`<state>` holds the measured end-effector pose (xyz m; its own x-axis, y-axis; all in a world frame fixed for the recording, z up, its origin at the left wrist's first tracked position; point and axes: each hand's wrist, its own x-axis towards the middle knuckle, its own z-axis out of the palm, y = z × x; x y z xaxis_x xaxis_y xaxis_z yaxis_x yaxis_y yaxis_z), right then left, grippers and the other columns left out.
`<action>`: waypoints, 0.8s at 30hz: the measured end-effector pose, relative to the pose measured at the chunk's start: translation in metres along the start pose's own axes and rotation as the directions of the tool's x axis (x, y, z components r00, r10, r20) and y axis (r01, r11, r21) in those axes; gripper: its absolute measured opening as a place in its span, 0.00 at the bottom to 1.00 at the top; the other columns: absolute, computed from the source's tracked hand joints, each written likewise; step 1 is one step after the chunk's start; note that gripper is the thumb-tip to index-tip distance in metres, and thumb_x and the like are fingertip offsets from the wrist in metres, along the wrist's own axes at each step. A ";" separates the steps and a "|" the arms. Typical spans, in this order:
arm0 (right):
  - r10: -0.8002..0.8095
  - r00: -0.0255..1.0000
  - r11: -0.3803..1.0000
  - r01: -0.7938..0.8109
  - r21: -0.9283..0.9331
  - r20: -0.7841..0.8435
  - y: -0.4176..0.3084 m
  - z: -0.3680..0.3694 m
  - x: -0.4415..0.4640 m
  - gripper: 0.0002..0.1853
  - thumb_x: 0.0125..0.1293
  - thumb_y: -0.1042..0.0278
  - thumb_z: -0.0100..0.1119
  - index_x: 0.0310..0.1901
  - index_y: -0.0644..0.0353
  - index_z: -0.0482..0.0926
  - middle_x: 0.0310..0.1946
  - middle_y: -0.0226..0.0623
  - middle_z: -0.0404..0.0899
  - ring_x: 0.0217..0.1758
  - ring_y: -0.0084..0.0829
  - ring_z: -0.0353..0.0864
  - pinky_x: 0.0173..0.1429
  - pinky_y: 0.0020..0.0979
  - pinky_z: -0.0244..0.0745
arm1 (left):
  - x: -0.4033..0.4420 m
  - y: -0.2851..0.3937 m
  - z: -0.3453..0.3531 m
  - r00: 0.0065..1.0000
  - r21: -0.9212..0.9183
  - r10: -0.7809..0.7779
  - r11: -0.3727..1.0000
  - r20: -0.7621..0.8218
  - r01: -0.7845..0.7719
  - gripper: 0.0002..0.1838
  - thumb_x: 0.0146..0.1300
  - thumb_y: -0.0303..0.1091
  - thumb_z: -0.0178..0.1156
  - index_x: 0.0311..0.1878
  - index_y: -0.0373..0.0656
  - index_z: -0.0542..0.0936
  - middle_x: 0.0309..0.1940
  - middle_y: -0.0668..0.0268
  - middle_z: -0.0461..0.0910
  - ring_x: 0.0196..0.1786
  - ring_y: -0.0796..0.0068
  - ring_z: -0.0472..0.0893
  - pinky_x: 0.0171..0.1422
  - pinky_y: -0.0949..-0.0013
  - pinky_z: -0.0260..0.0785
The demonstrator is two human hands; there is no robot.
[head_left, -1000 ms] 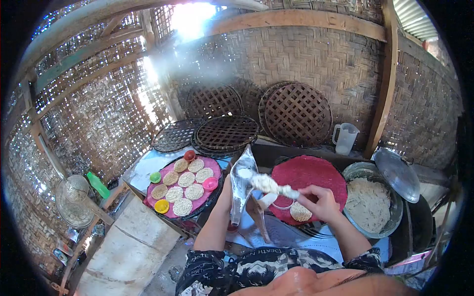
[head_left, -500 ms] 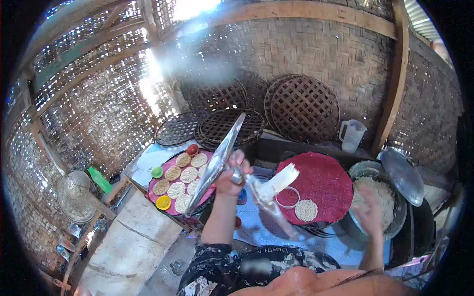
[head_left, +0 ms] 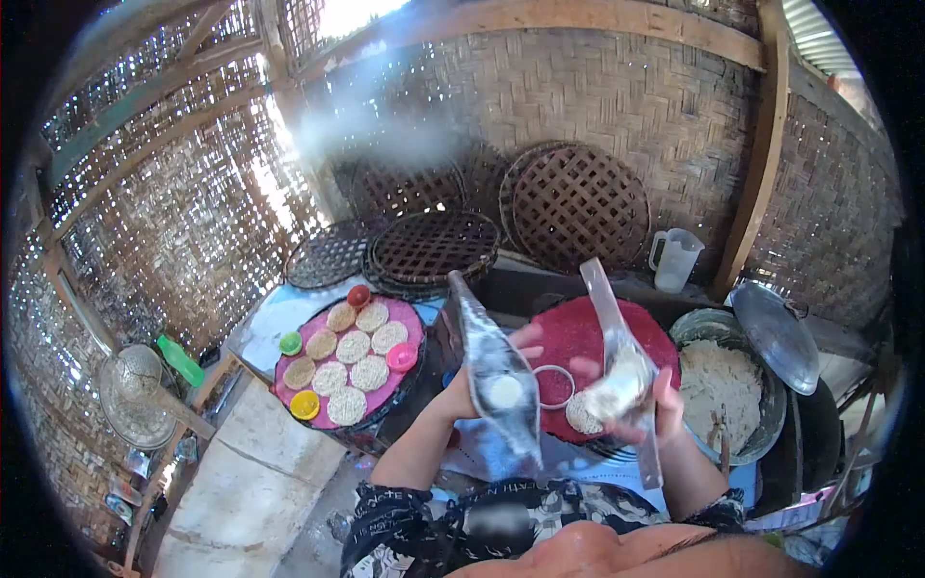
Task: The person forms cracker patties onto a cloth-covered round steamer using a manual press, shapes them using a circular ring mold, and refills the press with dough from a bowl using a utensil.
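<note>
My left hand point(head_left: 458, 397) is closed on a long silvery press half point(head_left: 489, 352) with a round opening at its middle that looks filled with pale dough. My right hand point(head_left: 668, 412) is wrapped round the other press half point(head_left: 609, 306), a long bar whose middle block is coated in white dough point(head_left: 628, 371). The two halves are apart, side by side. Below them lies a round tray with red cloth point(head_left: 638, 323), holding a white ring point(head_left: 553, 369) and a disc of noodle-like strands point(head_left: 583, 412), partly hidden by my right hand.
At the left, a pink-covered tray point(head_left: 395, 326) bears several strand discs and coloured rings. A basin point(head_left: 774, 414) of pale dough stands at the right, a metal lid point(head_left: 776, 337) against it. Behind are woven trays point(head_left: 578, 207) and a plastic jug point(head_left: 677, 260).
My right hand has left the dough basin and now grips the dough-coated press half. Earlier my left hand held both halves; now it holds only the silvery one. The view has shifted slightly.
</note>
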<state>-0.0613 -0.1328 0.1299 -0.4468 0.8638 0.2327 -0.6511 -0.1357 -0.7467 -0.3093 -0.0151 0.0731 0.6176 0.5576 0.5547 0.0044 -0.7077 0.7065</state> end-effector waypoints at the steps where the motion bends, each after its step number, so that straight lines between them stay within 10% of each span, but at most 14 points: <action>1: -0.013 1.000 0.996 0.011 -0.084 -0.021 -0.004 0.003 0.007 0.48 0.55 0.32 0.48 0.69 0.50 0.39 0.53 0.51 0.68 0.25 0.33 0.78 0.13 0.18 0.64 | -0.003 0.015 0.001 0.991 0.240 0.111 0.962 0.079 -0.127 0.34 0.46 0.31 0.67 0.59 0.39 0.68 0.59 0.58 0.69 0.62 0.66 0.68 0.66 0.60 0.57; 4: -0.072 0.996 0.938 0.048 -0.342 -0.058 -0.009 0.003 0.019 0.45 0.59 0.43 0.53 0.69 0.43 0.36 0.55 0.48 0.66 0.34 0.32 0.78 0.23 0.22 0.72 | -0.006 0.012 0.012 0.999 0.215 -0.010 0.976 -0.050 0.020 0.26 0.48 0.47 0.63 0.51 0.46 0.76 0.53 0.66 0.75 0.59 0.72 0.71 0.74 0.57 0.31; 6: -0.167 0.984 0.845 0.110 -0.523 -0.062 -0.003 0.000 0.028 0.44 0.61 0.46 0.53 0.70 0.44 0.36 0.54 0.46 0.65 0.40 0.31 0.76 0.30 0.24 0.75 | -0.005 0.014 0.015 0.983 -0.057 -0.142 0.989 -0.117 0.136 0.26 0.47 0.48 0.64 0.51 0.48 0.76 0.50 0.67 0.77 0.56 0.72 0.74 0.73 0.59 0.36; 8: -0.269 0.963 0.652 0.169 -0.739 -0.017 -0.003 -0.002 0.031 0.41 0.60 0.53 0.56 0.70 0.47 0.43 0.53 0.43 0.65 0.47 0.32 0.72 0.42 0.31 0.74 | -0.003 0.017 0.015 0.976 0.075 -0.182 0.979 -0.123 0.192 0.27 0.45 0.48 0.64 0.50 0.51 0.77 0.47 0.68 0.78 0.53 0.72 0.75 0.72 0.62 0.42; 10: -0.376 0.914 0.250 0.255 -0.934 0.149 0.000 -0.012 0.036 0.41 0.58 0.55 0.59 0.69 0.48 0.47 0.52 0.43 0.66 0.50 0.34 0.71 0.45 0.33 0.73 | -0.002 0.019 0.011 0.988 0.579 -0.137 0.801 -0.073 0.154 0.27 0.43 0.49 0.65 0.50 0.54 0.77 0.45 0.69 0.79 0.51 0.71 0.76 0.70 0.64 0.49; 14: -0.293 0.904 -0.162 0.275 -0.948 0.313 -0.012 0.012 0.031 0.39 0.53 0.55 0.62 0.66 0.48 0.55 0.54 0.48 0.63 0.52 0.47 0.72 0.47 0.39 0.74 | 0.003 0.020 0.013 0.994 0.696 -0.078 0.711 -0.071 0.105 0.29 0.41 0.51 0.65 0.51 0.56 0.77 0.45 0.69 0.79 0.51 0.69 0.76 0.63 0.62 0.59; 24: -0.236 0.919 -0.277 0.247 -0.929 0.315 0.024 0.014 0.030 0.36 0.52 0.48 0.62 0.63 0.41 0.61 0.53 0.54 0.60 0.46 0.53 0.75 0.42 0.42 0.78 | -0.003 0.004 0.037 0.980 0.573 -0.113 0.798 -0.164 0.188 0.32 0.38 0.48 0.66 0.49 0.44 0.74 0.45 0.57 0.77 0.52 0.54 0.73 0.58 0.58 0.64</action>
<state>-0.0984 -0.1170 0.1274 -0.4500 0.6732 0.5867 0.6394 0.7015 -0.3146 -0.2821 -0.0355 0.0579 0.4759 0.6974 0.5359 0.5698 -0.7086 0.4161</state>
